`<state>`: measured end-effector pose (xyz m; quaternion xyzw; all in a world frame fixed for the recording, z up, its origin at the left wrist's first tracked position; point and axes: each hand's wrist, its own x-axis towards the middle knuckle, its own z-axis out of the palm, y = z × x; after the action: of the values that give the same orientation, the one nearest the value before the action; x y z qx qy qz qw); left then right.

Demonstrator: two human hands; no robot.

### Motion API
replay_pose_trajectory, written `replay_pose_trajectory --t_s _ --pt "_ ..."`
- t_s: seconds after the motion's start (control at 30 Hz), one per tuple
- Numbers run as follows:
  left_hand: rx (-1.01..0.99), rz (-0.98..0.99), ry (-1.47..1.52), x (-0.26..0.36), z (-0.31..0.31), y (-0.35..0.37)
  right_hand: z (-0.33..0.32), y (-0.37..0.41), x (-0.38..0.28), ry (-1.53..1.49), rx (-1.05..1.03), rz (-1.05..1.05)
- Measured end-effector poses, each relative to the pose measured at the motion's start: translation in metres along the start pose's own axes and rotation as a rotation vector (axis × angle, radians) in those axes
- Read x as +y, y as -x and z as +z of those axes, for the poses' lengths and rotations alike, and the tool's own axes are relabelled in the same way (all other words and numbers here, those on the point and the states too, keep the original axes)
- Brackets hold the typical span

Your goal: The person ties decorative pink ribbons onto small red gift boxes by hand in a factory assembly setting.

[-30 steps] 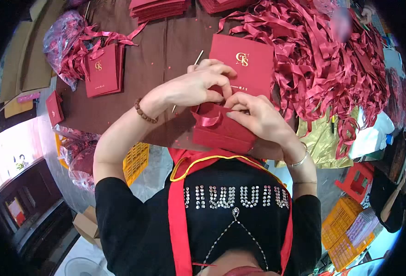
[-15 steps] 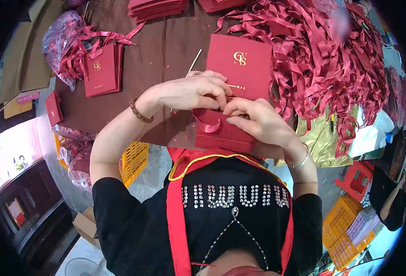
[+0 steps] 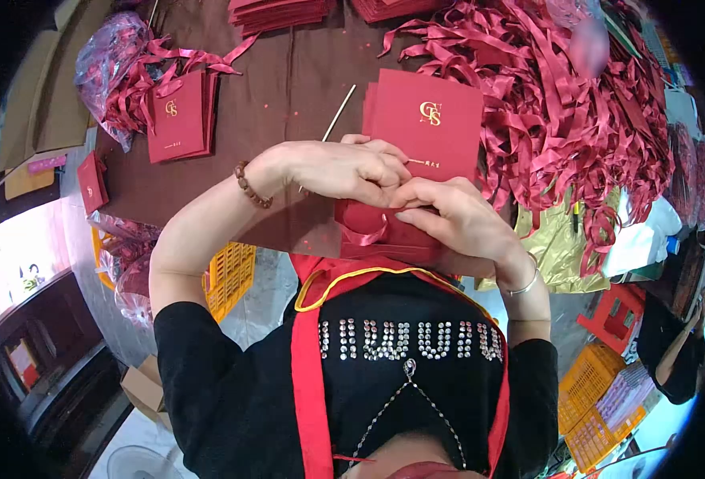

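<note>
The left hand (image 3: pixel 343 169) and right hand (image 3: pixel 458 220) meet fingertip to fingertip, both pinched shut on the top of a small dark red paper gift bag (image 3: pixel 384 233) held at the near edge of the brown table (image 3: pixel 284 76) — a red satin ribbon loop (image 3: pixel 363 236) hangs across its front. Just behind lies a flat red paper bag with a gold logo (image 3: pixel 430 121), beside a thin pale stick (image 3: pixel 338 116) and a heap of red ribbons (image 3: pixel 584 112).

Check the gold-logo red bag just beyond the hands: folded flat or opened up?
Folded flat: the red bag lies face up on the table, logo showing, no sides standing.
</note>
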<state>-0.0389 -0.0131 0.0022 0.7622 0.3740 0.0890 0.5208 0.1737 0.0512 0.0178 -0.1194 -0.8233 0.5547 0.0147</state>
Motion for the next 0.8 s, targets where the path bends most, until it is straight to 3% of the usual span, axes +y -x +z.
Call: replay_pose_trajectory --t_s 0.17,0.33,0.43,0.53,0.63,0.73,0.8 --pt "0.110 -0.024 0.048 0.003 0.001 -0.001 -0.002 -0.002 -0.006 0.014 0.003 0.035" --pt "0.179 -0.227 0.179 0.009 0.000 -0.001 -0.001 -0.005 -0.003 0.083 0.044 0.004" --pt "0.168 -0.222 0.268 0.000 0.004 -0.003 -0.004 -0.010 -0.001 -0.007 -0.002 0.069" --pt "0.273 -0.289 0.444 -0.008 0.003 -0.007 -0.003 -0.014 -0.003 -0.020 -0.241 0.058" --pt "0.344 -0.210 0.406 -0.007 -0.011 -0.004 0.004 -0.020 -0.004 -0.031 -0.191 -0.010" --pt "0.575 -0.014 0.443 -0.026 -0.020 0.002 -0.004 -0.020 -0.003 -0.123 -0.141 0.033" --pt "0.649 -0.119 0.543 -0.031 -0.026 0.009 -0.011 -0.021 -0.002 -0.202 -0.104 0.082"
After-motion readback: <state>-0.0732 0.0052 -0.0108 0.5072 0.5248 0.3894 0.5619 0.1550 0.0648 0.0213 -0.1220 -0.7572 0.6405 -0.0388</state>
